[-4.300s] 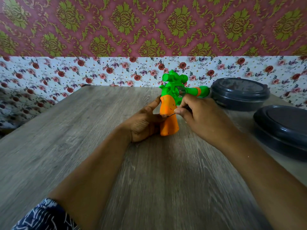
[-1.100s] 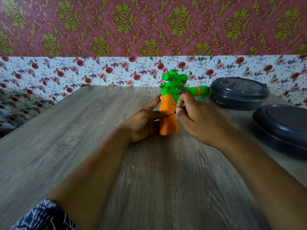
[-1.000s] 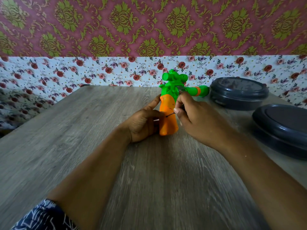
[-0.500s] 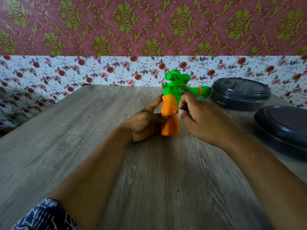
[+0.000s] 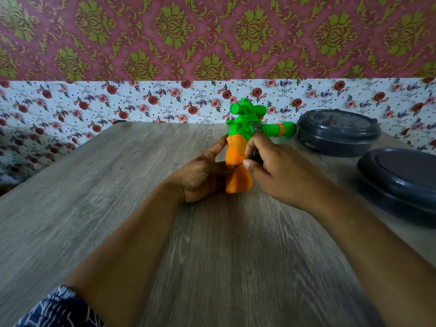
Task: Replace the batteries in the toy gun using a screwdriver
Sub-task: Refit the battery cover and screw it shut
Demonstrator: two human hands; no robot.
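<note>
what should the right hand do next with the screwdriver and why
Probably keep turning the screwdriver in place. The right hand pinches it with its tip against the orange grip of the toy gun, the left hand steadies the grip, and no cover looks open yet.

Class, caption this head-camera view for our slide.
Left hand steadies toy gun on table; right hand works screwdriver.
</note>
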